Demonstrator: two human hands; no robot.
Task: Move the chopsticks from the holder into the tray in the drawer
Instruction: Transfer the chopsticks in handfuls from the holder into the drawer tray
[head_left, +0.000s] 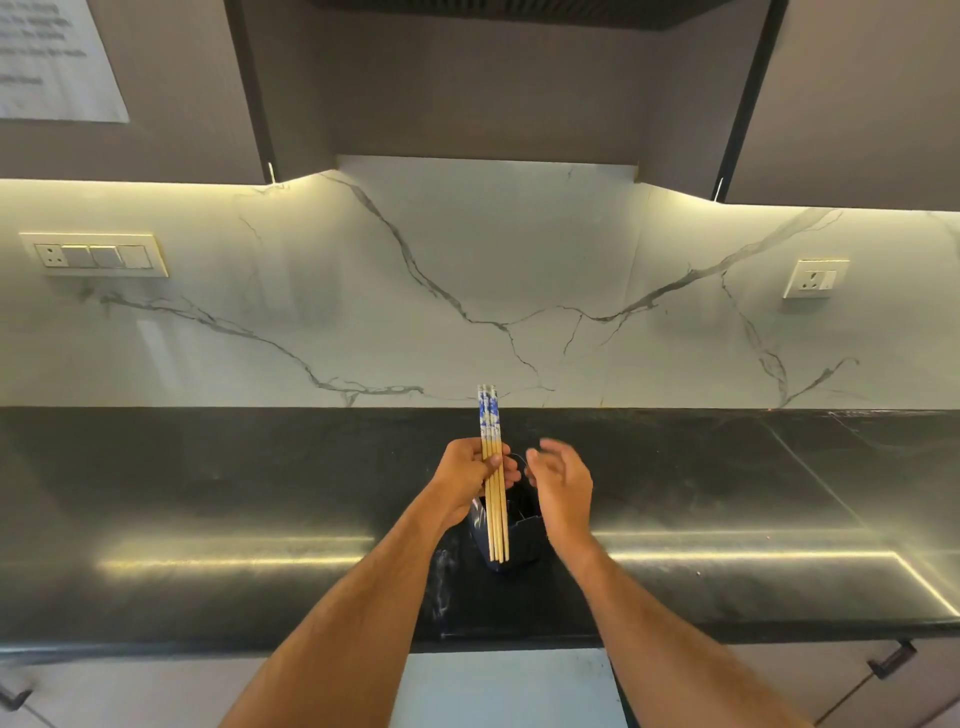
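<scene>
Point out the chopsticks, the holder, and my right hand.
chopsticks (494, 499): head view, on the plain wooden shafts below the left hand's grip.
holder (524, 540): head view, on its dark front wall.
right hand (563, 480): head view, on the back of the hand.

Honestly, you won't get any readable text out of this one. The only writing you've got is on the white sheet (57, 57) stuck to the upper cabinet door at your top left: a few dark lines of print, but they're way too blurred to make out a single word. The chopsticks (492, 467) have a blue and white pattern on their top ends, and that's decoration, not lettering as far as you can tell. The switch plates (96, 254) on the marble wall show no legible markings either.
</scene>
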